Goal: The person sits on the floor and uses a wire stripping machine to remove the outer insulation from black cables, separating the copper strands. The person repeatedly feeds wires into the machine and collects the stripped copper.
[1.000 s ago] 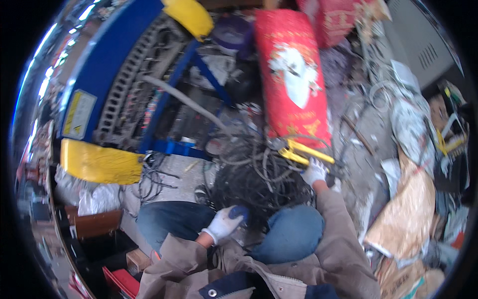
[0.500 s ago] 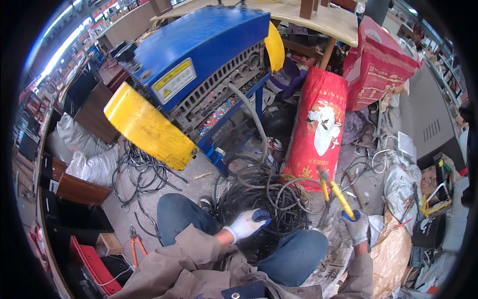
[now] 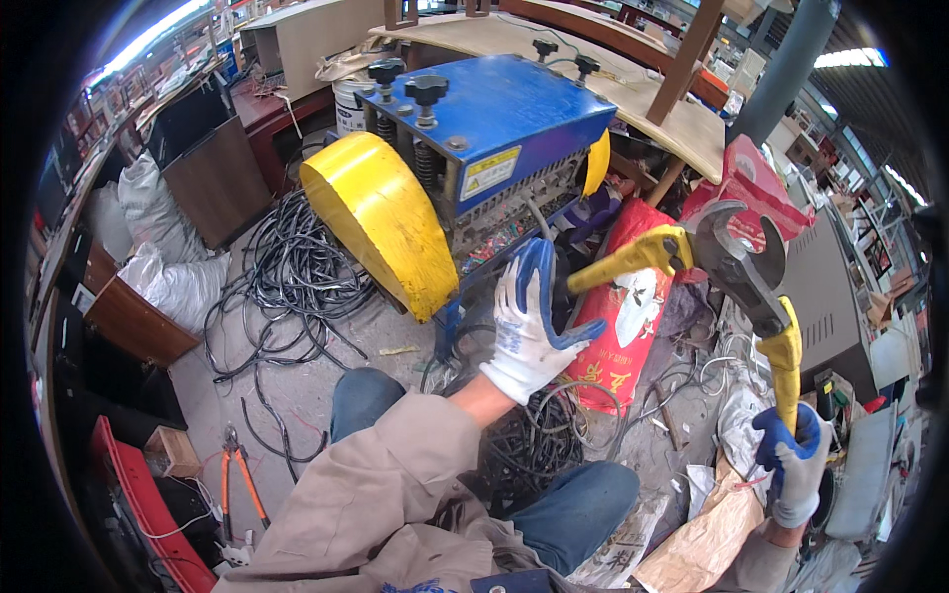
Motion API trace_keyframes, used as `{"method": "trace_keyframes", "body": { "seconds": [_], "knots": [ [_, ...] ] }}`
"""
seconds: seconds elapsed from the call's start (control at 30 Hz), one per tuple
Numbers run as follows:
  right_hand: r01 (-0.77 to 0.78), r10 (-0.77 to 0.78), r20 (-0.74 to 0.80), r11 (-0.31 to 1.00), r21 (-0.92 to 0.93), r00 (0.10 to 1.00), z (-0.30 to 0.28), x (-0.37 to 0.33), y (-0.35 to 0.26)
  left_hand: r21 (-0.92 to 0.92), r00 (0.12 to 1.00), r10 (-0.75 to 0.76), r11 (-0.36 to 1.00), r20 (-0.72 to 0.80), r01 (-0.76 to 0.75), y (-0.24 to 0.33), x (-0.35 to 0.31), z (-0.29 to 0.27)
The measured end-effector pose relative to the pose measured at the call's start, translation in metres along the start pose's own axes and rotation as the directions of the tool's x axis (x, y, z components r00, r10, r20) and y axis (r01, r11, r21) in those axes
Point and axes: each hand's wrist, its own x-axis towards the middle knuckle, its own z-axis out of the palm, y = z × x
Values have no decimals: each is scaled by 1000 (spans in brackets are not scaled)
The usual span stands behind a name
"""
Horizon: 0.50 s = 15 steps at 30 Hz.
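Note:
Long-handled cable cutters [image 3: 736, 259] with yellow handles and dark curved jaws are raised in front of me, jaws spread apart. My right hand [image 3: 799, 455], in a blue-and-white work glove, is closed round one handle at the lower right. The other handle points left, its end lying between the thumb and fingers of my gloved left hand [image 3: 534, 321]. That hand is open, fingers stretched up and thumb apart; whether it touches the handle cannot be seen. Behind it, a grey cable [image 3: 540, 219] runs to the blue machine [image 3: 514, 109]. Black cable [image 3: 534, 445] lies coiled between my knees.
Yellow guards [image 3: 381, 222] flank the machine. More black cable [image 3: 287, 267] lies left on the floor. A red printed bag [image 3: 618, 366] leans beyond the cutters. Orange-handled pliers [image 3: 233, 474] rest at lower left, near white sacks [image 3: 173, 287]. A grey metal cabinet [image 3: 825, 287] stands right.
The cutters have come up from beside the red bag, and their jaws now show spread. My left hand has risen from the coil and opened. My right hand has moved right; the view has shifted.

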Motion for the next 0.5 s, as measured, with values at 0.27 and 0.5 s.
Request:
{"method": "trace_keyframes", "body": {
  "seconds": [0.27, 0.5],
  "knots": [
    [92, -79, 73, 976, -196, 994, 34, 40, -39, -405, 460, -174, 277, 871, 871, 7, -83, 31],
    [445, -572, 361, 8, -896, 737, 42, 162, -46, -368, 359, -592, 112, 721, 923, -40, -134, -18]
  ]
}}
